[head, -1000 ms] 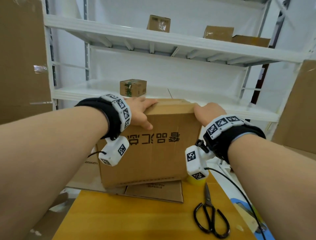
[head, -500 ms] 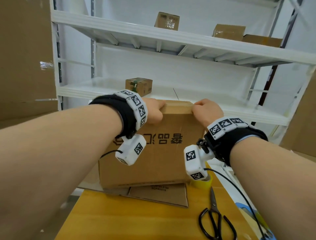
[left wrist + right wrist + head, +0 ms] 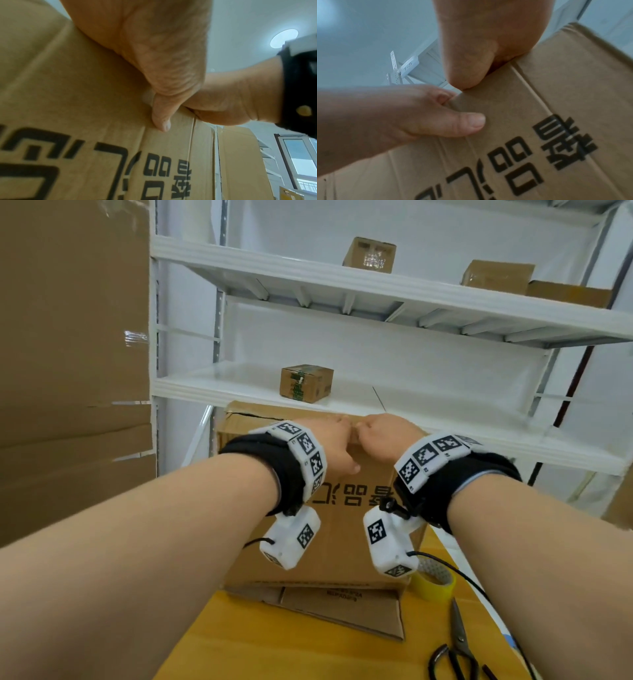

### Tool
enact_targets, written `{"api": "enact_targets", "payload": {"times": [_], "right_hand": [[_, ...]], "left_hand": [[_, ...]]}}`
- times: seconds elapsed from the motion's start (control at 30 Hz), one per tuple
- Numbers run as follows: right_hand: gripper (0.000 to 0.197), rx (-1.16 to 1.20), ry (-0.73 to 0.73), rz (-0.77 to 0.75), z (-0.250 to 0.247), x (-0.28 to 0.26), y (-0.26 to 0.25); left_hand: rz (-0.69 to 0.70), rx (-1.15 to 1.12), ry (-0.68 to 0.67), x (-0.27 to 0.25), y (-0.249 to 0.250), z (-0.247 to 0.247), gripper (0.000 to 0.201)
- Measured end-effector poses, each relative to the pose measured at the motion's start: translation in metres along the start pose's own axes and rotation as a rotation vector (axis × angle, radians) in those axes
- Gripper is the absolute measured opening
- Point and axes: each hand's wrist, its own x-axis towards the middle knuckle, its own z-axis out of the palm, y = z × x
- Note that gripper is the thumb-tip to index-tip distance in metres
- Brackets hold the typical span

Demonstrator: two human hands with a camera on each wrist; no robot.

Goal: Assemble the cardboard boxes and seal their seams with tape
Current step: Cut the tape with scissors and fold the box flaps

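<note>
Both hands [image 3: 337, 445] have met, gripping the cardboard box's [image 3: 342, 546] top edge.

Bare table [image 3: 239, 645] lies open in front; tape roll [image 3: 435, 585] and scissors [image 3: 459, 648] crowd the right.

The big box [image 3: 346, 542] is matt brown corrugated cardboard, faintly ribbed, with black print. The tabletop [image 3: 274, 655] beneath it is smooth yellow wood. At near right lie a glossy yellowish tape roll [image 3: 433, 585] and scissors [image 3: 457, 655] with dull metal blades and shiny black handles. The far shelving [image 3: 376, 289] is white-painted metal.
</note>
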Motion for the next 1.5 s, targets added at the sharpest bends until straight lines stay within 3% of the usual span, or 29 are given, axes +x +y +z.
{"api": "enact_targets", "payload": {"times": [0.1, 0.27, 0.4, 0.53, 0.6, 0.7, 0.8, 0.9, 1.07, 1.13, 1.2, 1.3, 1.43, 1.5], "right_hand": [[0.040, 0.046, 0.049, 0.027, 0.004, 0.002, 0.006], [0.038, 0.086, 0.060, 0.049, 0.005, 0.007, 0.001], [0.041, 0.149, -0.017, 0.103, -0.001, 0.008, -0.018], [0.043, 0.103, -0.027, 0.000, 0.005, 0.013, -0.020], [0.043, 0.093, -0.032, 0.013, 0.006, 0.014, -0.019], [0.044, 0.135, -0.015, 0.041, 0.004, 0.011, -0.021], [0.042, 0.103, -0.025, 0.016, 0.005, 0.016, -0.024], [0.042, 0.096, -0.021, -0.018, 0.006, 0.022, -0.027], [0.044, 0.083, -0.033, -0.079, 0.007, 0.022, -0.030], [0.044, 0.089, -0.024, -0.080, 0.006, 0.020, -0.030], [0.044, 0.104, -0.020, -0.074, 0.007, 0.021, -0.029], [0.042, 0.107, -0.013, -0.055, 0.010, 0.022, -0.028], [0.041, 0.113, -0.070, -0.007, 0.002, 0.018, -0.028], [0.041, 0.095, -0.059, -0.057, -0.002, 0.017, -0.022]], "left_hand": [[-0.063, -0.020, -0.013, -0.005, -0.013, -0.004, 0.063], [-0.146, -0.057, -0.021, -0.010, -0.040, -0.003, 0.084], [-0.121, 0.009, -0.019, -0.009, -0.044, -0.001, 0.082], [-0.086, -0.133, -0.056, -0.012, -0.050, -0.010, 0.081], [-0.183, -0.177, -0.006, -0.013, -0.065, -0.014, 0.083], [-0.467, -0.038, 0.019, -0.024, -0.085, -0.021, 0.061], [-0.419, 0.046, -0.092, -0.028, -0.088, -0.023, 0.033], [-0.341, 0.150, -0.130, -0.022, -0.089, -0.021, 0.031], [-0.495, -0.187, 0.012, -0.023, -0.094, -0.018, 0.035], [-0.516, -0.114, -0.035, -0.020, -0.092, -0.018, 0.040], [-0.491, 0.057, -0.106, -0.017, -0.086, -0.016, 0.053], [-0.271, -0.058, -0.104, -0.010, -0.068, -0.011, 0.066], [0.004, -0.230, -0.041, -0.009, -0.032, -0.010, 0.052], [-0.007, -0.253, -0.007, -0.005, -0.028, -0.009, 0.050]]}}
